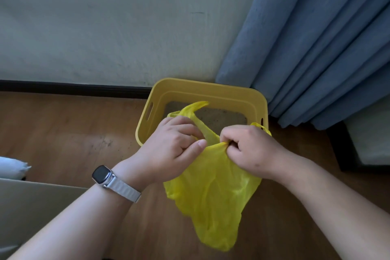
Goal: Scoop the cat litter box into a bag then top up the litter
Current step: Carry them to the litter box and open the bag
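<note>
bag: yellow plastic carrier bag (211, 192), held up by its mouth, body hung crumpled below both hands over the floor, on the near side of the litter box
bag handles: one loop stuck up past the left hand over the litter; the other seen at the far side of the right hand
left hand (175, 143): fingers curled, bag's top edge pinched between thumb and fingers
right hand (249, 148): fingers curled tight, bunched bag rim gripped, close beside the left hand
litter box (211, 91): yellow plastic bin with slot handles, set on the floor against the wall, just beside the curtain
litter (223, 116): grey-brown granules spread over the box bottom, partly hidden by bag and hands
watch (102, 175): smartwatch on pale strap, worn on left wrist
floor (63, 129): brown wood, scuffed near the box
wall (105, 17): pale, dark skirting at its foot
curtain (316, 48): blue, pleated, hung to the floor at right
</note>
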Demonstrator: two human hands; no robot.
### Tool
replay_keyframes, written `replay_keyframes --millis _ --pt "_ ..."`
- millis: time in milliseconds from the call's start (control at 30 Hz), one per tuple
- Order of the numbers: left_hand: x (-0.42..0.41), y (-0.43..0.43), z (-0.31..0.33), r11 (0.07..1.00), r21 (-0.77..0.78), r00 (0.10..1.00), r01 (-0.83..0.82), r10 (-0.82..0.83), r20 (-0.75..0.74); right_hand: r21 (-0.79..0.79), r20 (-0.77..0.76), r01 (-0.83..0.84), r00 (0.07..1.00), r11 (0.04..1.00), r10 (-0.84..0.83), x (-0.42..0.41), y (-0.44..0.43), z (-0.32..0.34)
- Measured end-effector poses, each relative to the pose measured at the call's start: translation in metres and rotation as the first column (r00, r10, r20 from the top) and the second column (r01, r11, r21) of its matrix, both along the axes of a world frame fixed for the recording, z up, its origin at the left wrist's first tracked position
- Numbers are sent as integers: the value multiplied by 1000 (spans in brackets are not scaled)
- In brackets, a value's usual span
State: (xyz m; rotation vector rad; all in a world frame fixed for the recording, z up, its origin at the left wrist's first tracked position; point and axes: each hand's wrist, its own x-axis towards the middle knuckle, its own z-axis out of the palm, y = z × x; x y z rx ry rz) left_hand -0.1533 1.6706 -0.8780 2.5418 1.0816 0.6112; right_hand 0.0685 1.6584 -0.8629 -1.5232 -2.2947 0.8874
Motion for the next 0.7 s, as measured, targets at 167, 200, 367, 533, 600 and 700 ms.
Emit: replay_keyframes --millis 167,200,367,533,600,700 --pt "2 -5 3 963 -270 997 -26 5 -78 12 -25 27 999 1000 -27 8 -1 -1" --pt "1 -5 3 900 -427 986 -90 20 -165 3 -28 21 999 1000 -21 8 -2 -1" --pt "-6 -13 -9 592 -765 892 -255 -162 -422 -113 23 -43 999 993 46 5 -13 -1" --pt "-12 -16 -17 655 -646 740 -392 -192 -644 -227 -33 -72 997 971 66 3 -16 5" --pt "-16 -17 -20 708 -578 702 -407 -163 -694 -285 -39 -102 995 953 95 2 -18 6" --pt "-21 -19 -19 758 -497 641 -421 -139 -755 -423 -10 -143 988 895 153 -1 -20 5"
